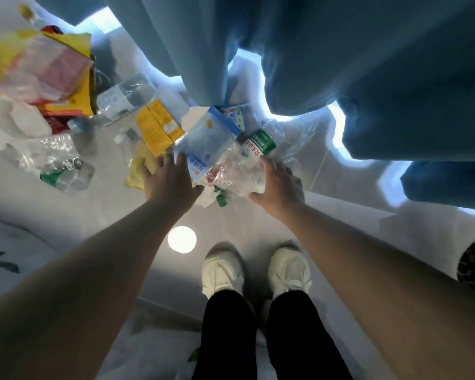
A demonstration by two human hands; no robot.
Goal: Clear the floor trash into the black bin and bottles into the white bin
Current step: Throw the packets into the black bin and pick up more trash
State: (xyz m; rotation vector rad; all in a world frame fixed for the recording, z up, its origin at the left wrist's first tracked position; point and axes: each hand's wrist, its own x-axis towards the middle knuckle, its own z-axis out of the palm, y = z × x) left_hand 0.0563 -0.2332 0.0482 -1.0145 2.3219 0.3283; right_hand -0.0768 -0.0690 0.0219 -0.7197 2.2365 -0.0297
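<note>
A blue curtain (340, 64) fills the view from 12 to 3 o'clock, its hem bright where it meets the pale floor (93, 215). Two bare arms reach from 7 and 5 o'clock toward the middle, above black trousers and white shoes (222, 270) at 6 o'clock. The trash and bottles all lie on the floor, spread from 10 o'clock to the centre. At 10 o'clock a clear bag (47, 69) with pink inside lies on a yellow bag (77, 45), blurred. Just beside them, toward the centre, lies a big clear bottle (124, 97) on its side. At the centre a blue-white pouch (206, 138) leans on a yellow packet (158, 126) to its 9 o'clock and touches a green-label bottle (261, 144) at its 3 o'clock. A crushed bottle (63, 174) lies at 9 o'clock, well apart from the pouch. The left grip (170, 179) is wide, fingers straight and spread at the pouch's near edge; contact cannot be told. The right grip (281, 185) rests on a crumpled clear wrap (231, 174) just below the green-label bottle, thumb out, fingers bent over the plastic; whether it is closed on it cannot be told. A green cap (221, 200) lies between the two grips. A round glare (182, 239) shines on the floor near the shoes.
</note>
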